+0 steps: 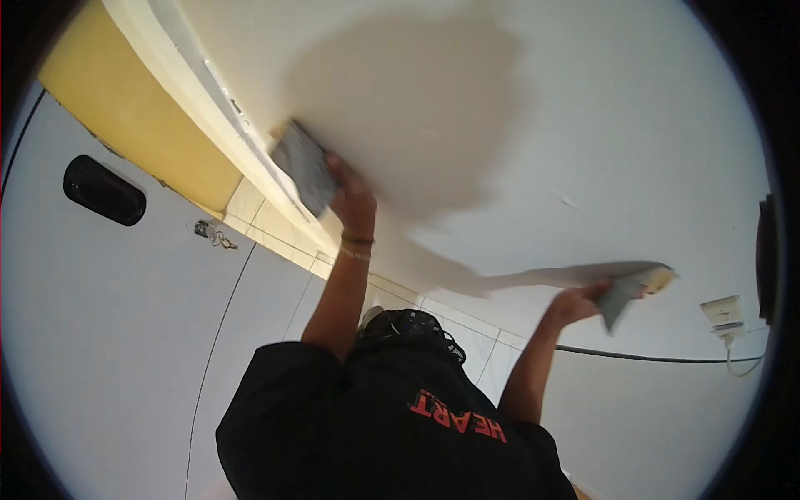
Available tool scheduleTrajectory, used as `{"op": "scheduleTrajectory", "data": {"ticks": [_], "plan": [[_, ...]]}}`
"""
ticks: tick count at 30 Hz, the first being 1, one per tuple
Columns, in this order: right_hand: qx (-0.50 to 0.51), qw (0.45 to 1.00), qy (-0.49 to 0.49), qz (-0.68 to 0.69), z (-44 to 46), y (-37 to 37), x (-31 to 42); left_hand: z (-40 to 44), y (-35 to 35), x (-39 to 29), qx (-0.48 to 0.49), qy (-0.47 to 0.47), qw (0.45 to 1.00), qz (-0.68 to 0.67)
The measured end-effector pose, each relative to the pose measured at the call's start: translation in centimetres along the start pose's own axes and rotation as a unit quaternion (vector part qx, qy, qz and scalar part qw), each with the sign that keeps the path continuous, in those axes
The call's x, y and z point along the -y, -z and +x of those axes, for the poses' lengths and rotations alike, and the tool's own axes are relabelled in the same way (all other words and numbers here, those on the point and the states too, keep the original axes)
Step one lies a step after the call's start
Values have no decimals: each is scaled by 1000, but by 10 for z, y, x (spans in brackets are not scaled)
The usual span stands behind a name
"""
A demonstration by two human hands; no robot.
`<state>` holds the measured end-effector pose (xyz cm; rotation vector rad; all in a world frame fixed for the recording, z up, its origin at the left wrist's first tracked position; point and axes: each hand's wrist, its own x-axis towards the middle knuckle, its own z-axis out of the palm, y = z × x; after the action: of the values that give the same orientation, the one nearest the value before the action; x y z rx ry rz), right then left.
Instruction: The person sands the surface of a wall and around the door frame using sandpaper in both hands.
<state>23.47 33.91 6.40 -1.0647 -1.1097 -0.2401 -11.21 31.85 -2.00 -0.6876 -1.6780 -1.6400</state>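
My left hand (357,208), a band at its wrist, grips a flat grey piece (307,169) against the white wall (583,108), beside the pale raised edge at upper left. A small yellowish part shows at the top of this piece. On the right, my right hand (579,304) holds a second grey piece (619,302) with a pointed lower corner. A beige part (660,280) lies beyond it, close to the wall. Whether these pieces are sheets or blades I cannot tell. Some fingers of both hands are hidden behind the pieces.
A socket with a white plug (723,312) and cord is at the right. To the left are a yellow strip (142,100), a white door (108,317) with a black recessed handle (105,191), and keys (218,237) in its lock. Floor tiles (467,337) show below the wall.
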Motion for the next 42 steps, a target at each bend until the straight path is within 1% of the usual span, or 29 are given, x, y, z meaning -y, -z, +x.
{"op": "scheduleTrajectory", "data": {"ticks": [3,4,5,6,7,8,9,10,11,12,13,14,15,16,17,18,20,22,24,26,28,30,31,34,36,37,38,39,42], "plan": [[74,997,-5,-18,-16,21,-32,0,16,-21,3,80,988,-134],[41,999,-7,-19,-5,28,-54,13,16,-12,21,114,981,-154],[-17,993,-91,79,8,33,-80,38,23,-17,84,247,958,-121],[-52,938,-344,-8,36,38,-38,64,30,-31,146,375,911,-86],[-83,943,-321,32,53,39,-48,78,23,-38,145,372,913,-85],[-113,945,-299,71,70,36,-47,88,10,-45,77,304,941,-129],[-98,965,-244,22,72,33,-41,90,2,-50,10,236,956,-175],[-82,978,-188,-29,69,30,-35,78,-1,-50,10,237,955,-177],[-74,950,-234,-191,64,26,-11,57,-2,-44,28,77,997,-9],[-37,967,-175,-180,48,29,-25,37,-1,-47,45,-87,982,159],[-51,988,-92,-115,32,27,-38,35,8,-101,-13,47,986,-160],[-65,997,-6,-48,18,24,-47,21,18,-106,-13,47,985,-165],[-69,996,-4,-50,6,26,-53,4,25,-100,23,60,981,-185],[-36,999,-36,-10,-3,33,-58,-13,23,-91,60,70,974,-207],[-3,997,-69,30,-7,39,-61,-29,20,-45,92,2,994,-53],[-9,997,-70,24,-2,43,-63,-10,24,-61,106,126,968,-189],[-14,953,-295,70,20,53,-71,25,30,-62,189,363,893,-187],[-39,946,-306,102,42,48,-57,46,28,-79,169,341,897,-228],[5,926,-369,79,48,50,-50,38,18,-89,144,320,896,-273],[25,953,-300,30,25,49,-62,1,14,-91,88,71,982,-153],[104,988,-110,5,12,48,-40,-13,18,-117,76,103,967,-220],[156,981,-107,41,2,55,-48,-29,18,-95,138,53,975,-164],[147,983,-107,33,8,57,-48,-25,21,-79,202,151,947,-198],[124,981,-123,88,27,56,-52,-3,22,-119,129,181,938,-266],[37,971,-182,149,35,51,-63,0,22,-121,146,150,939,-272],[51,975,-184,114,32,51,-66,-1,24,-124,143,186,932,-277],[46,987,-123,98,38,43,-45,-1,26,-129,141,224,922,-282],[38,994,-49,87,47,37,-13,-1,25,-122,145,197,925,-289],[145,989,32,9,24,39,-29,3,15,-106,115,161,941,-276]]}}
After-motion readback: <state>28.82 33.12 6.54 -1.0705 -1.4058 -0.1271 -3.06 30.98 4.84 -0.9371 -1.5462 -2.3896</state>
